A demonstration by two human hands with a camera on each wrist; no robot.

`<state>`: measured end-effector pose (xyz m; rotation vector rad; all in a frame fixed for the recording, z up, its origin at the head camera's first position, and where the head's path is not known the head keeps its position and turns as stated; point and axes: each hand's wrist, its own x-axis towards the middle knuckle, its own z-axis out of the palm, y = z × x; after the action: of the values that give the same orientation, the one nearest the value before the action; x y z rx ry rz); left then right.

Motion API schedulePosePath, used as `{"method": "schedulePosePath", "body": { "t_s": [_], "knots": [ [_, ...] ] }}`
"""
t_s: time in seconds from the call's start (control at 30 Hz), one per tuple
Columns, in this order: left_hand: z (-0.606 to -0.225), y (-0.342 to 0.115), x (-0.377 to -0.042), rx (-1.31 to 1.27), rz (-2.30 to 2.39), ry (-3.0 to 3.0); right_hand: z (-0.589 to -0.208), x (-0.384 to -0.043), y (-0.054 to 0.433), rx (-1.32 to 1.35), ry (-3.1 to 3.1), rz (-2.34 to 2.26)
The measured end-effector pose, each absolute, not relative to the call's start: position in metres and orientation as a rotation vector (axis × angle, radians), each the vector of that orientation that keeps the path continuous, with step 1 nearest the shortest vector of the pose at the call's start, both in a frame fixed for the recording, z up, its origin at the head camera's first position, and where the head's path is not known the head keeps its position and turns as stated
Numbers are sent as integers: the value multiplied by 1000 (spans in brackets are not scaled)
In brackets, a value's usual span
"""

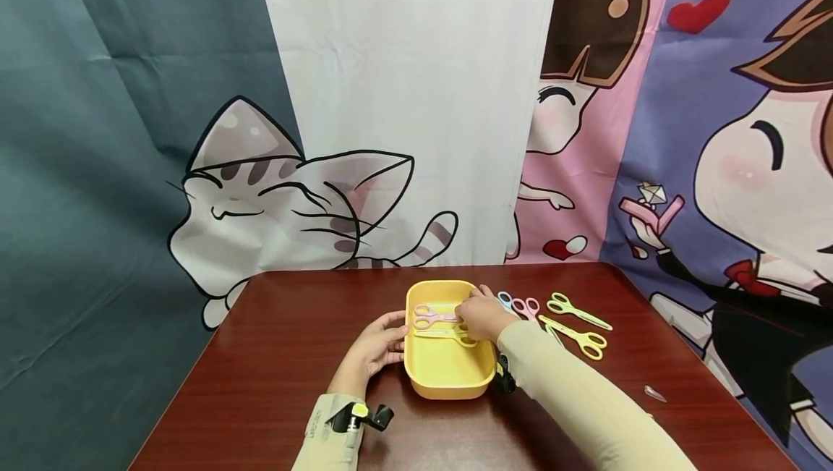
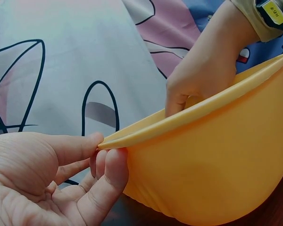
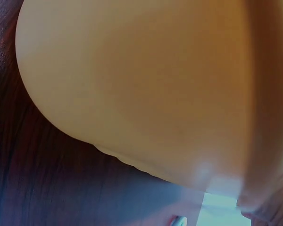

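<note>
A yellow plastic basin (image 1: pixel 449 373) stands on the table in the head view. My left hand (image 1: pixel 375 346) pinches its left rim between thumb and fingers, as the left wrist view shows at the basin wall (image 2: pixel 212 165). Over the right rim reaches my right hand (image 1: pixel 483 315), its fingers pointing down inside; the rim and the hand itself hide the fingertips. Pink scissors (image 1: pixel 424 317) and yellow scissors (image 1: pixel 436 333) lie in the basin right beside those fingers. Whether the fingers grip any scissors does not show. The right wrist view mostly holds the basin's outer wall (image 3: pixel 146 84).
Right of the basin, several scissors lie on the brown table (image 1: pixel 273 384): blue-handled (image 1: pixel 505 299), pink-handled (image 1: pixel 527 307), green (image 1: pixel 578 311) and yellow (image 1: pixel 579 338), some overlapping. A small clear piece (image 1: pixel 654 393) lies nearer the right edge. A cartoon-printed curtain (image 1: pixel 416 80) hangs behind.
</note>
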<state>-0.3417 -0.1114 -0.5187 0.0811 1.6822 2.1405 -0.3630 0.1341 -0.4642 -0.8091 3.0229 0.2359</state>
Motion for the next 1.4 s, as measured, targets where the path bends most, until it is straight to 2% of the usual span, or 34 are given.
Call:
{"method": "schedulePosePath", "body": {
  "t_s": [0.5,0.8,1.4],
  "knots": [
    [-514,-110,-340,80,2137,1693,-462,-363,132,-748,3022,258],
    [-514,-110,-339,84,2155,1662,-469,-371,139,-892,3065,202],
    [-517,-112,-341,75,2146,1662,-460,-364,136,-985,2877,214]
  ]
}}
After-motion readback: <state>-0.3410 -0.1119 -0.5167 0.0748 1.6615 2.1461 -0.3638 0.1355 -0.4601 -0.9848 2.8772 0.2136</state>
